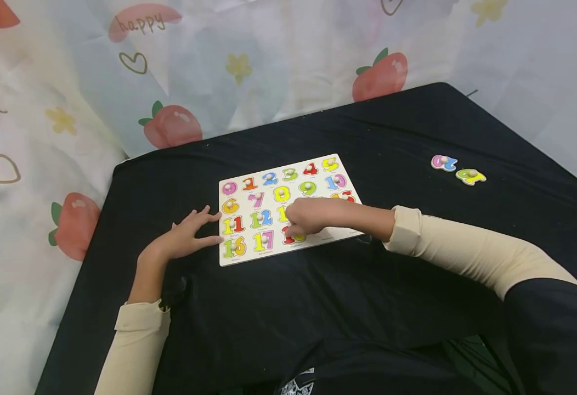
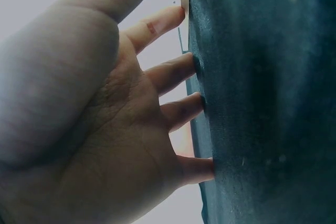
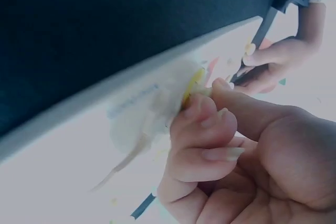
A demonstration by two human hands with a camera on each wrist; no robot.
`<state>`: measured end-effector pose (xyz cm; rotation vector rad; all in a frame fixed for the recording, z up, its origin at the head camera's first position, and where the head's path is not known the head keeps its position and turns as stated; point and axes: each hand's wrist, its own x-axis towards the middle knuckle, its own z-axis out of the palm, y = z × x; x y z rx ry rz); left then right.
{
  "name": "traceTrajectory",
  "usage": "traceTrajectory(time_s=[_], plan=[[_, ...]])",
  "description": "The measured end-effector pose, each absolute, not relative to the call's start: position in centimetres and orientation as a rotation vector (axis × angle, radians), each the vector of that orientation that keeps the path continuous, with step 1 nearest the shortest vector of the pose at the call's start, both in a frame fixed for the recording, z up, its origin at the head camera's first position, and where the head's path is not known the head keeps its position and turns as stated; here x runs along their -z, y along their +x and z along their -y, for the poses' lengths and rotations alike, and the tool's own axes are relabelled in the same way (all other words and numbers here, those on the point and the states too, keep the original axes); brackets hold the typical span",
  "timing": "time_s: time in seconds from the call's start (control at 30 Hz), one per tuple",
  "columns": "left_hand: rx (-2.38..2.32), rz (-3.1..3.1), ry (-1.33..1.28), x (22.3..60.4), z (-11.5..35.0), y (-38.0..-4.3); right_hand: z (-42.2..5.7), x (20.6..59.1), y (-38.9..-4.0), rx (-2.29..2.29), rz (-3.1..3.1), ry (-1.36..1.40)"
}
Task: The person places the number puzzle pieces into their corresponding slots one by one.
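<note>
A pale number puzzle board (image 1: 250, 249) lies on the black-covered table, with colourful knobbed number pieces in rows. My right hand (image 1: 313, 215) is over its lower middle, and the thumb and fingers pinch the knob of the red-and-yellow 18 piece (image 1: 298, 238). In the right wrist view, the yellow part of that piece (image 3: 193, 85) shows beyond the fingertips, near the board's edge. My left hand (image 1: 182, 236) lies at the board's left side, fingers spread, with fingertips right at its edge. In the left wrist view, the left palm (image 2: 131, 114) faces the camera.
To the right of the board, two loose number pieces lie on the cloth: a pink-and-blue one (image 1: 443, 163) and a yellow-green one (image 1: 471, 176). A patterned curtain (image 1: 269, 71) hangs behind the black tablecloth (image 1: 392, 131).
</note>
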<state>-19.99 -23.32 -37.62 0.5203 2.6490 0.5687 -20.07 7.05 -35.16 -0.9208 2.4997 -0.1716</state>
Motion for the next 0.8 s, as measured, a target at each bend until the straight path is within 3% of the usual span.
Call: traceTrajectory(time_s=[0.43, 0.8], plan=[[-0.545, -2.662, 0.501, 37.5, 23.4, -20.0, -8.4, 36.3, -19.7, 0.384, -2.571, -1.256], [-0.551, -2.656, 0.507, 37.6, 23.2, -19.9, -8.6, 36.3, -19.8, 0.393, -2.554, -1.273]])
